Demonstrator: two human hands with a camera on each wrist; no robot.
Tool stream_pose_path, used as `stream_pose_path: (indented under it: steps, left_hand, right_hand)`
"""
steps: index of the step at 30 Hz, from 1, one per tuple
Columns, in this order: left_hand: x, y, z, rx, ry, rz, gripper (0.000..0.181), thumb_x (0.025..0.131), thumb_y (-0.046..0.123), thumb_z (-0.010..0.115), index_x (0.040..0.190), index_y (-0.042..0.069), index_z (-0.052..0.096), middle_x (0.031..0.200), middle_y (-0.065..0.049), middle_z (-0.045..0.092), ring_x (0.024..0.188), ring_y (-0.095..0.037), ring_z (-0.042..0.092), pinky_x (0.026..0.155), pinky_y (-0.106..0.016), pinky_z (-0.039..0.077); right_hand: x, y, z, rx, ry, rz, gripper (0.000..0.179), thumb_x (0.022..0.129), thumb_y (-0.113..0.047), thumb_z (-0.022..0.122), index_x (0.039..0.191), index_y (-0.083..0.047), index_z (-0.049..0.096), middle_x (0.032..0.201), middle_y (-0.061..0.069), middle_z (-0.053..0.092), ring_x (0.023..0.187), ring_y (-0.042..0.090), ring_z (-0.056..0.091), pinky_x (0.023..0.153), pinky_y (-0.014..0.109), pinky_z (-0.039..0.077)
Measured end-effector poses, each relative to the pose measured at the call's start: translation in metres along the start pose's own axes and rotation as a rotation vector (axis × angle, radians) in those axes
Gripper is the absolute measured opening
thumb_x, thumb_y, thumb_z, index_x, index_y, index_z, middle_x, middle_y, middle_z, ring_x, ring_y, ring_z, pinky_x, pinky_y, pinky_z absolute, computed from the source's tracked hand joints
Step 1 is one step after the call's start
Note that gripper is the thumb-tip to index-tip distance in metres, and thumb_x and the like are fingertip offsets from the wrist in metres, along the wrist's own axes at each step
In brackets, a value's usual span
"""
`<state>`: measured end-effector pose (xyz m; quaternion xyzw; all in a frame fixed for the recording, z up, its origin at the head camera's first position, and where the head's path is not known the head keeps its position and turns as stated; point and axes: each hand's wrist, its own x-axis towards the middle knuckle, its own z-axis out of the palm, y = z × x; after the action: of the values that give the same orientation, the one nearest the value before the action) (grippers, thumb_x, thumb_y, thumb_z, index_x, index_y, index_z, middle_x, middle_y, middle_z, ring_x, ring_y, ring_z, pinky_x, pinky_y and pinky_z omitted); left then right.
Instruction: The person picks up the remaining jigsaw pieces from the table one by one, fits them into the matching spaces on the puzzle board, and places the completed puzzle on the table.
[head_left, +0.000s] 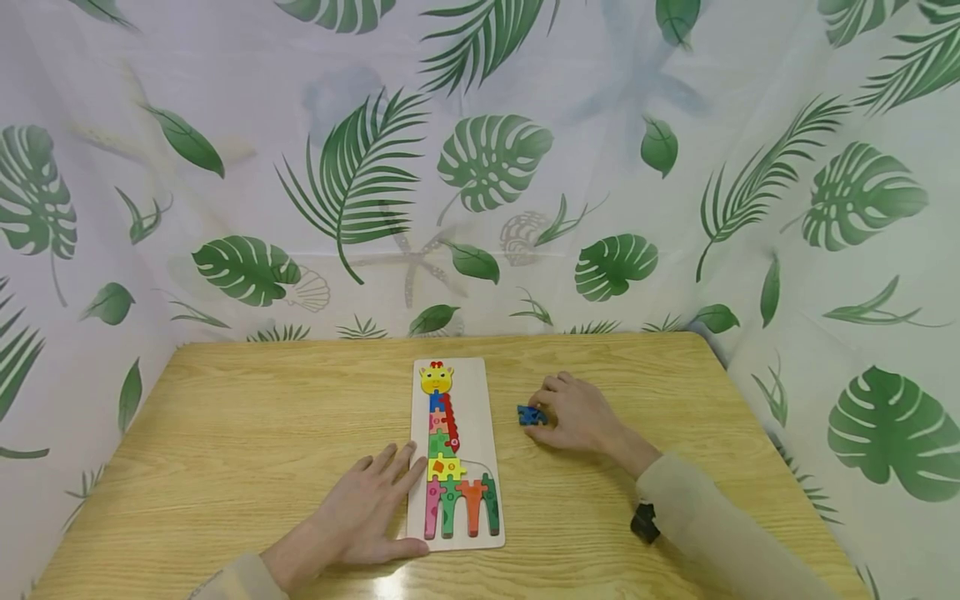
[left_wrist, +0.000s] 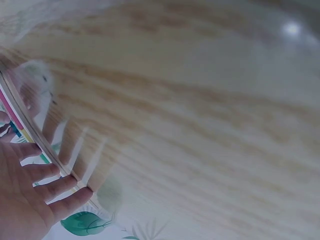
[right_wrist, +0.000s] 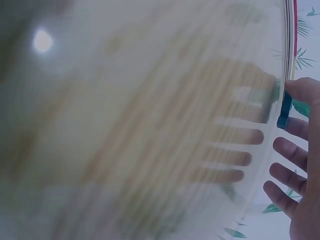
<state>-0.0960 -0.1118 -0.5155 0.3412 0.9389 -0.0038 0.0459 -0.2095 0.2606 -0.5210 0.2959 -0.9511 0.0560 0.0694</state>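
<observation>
A wooden giraffe puzzle board [head_left: 480,417] lies upright before me, filled with colourful numbered pieces from the yellow head [head_left: 437,379] down to several legs. Bare board with a curved outline shows right of the yellow body piece [head_left: 446,467]. My left hand [head_left: 360,508] lies spread along the board's left edge, fingers straight, thumb at the lower corner; in the left wrist view its fingertips touch the board's side. To the right of the board, my right hand [head_left: 581,414] pinches a blue puzzle piece [head_left: 531,415] between thumb and index finger; the right wrist view shows this piece [right_wrist: 284,109] edge-on.
The wood-grain table [head_left: 285,400] carries the board. A leaf-printed curtain [head_left: 480,167] hangs behind and at both sides of it. Under my right sleeve is a small black object [head_left: 644,523], probably part of the wrist camera.
</observation>
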Motion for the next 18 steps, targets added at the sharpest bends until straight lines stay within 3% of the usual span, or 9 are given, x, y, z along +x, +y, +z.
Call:
stream_pose_path:
  steps: [18]
  left_hand:
    - [0.0007,-0.0007,0.0006,-0.001,-0.015,0.000,0.113,0.086,0.094,0.040,0.164,0.013,0.038,0.171,-0.016,0.038,0.150,-0.040,0.048,0.115,-0.052,0.051]
  right_hand:
    - [-0.0032,-0.0090,-0.0032,0.068,0.010,0.048,0.037,0.089,-0.057,0.075,0.107,-0.025,0.079,0.100,-0.005,0.070,0.088,0.013,0.057,0.072,0.031,0.053]
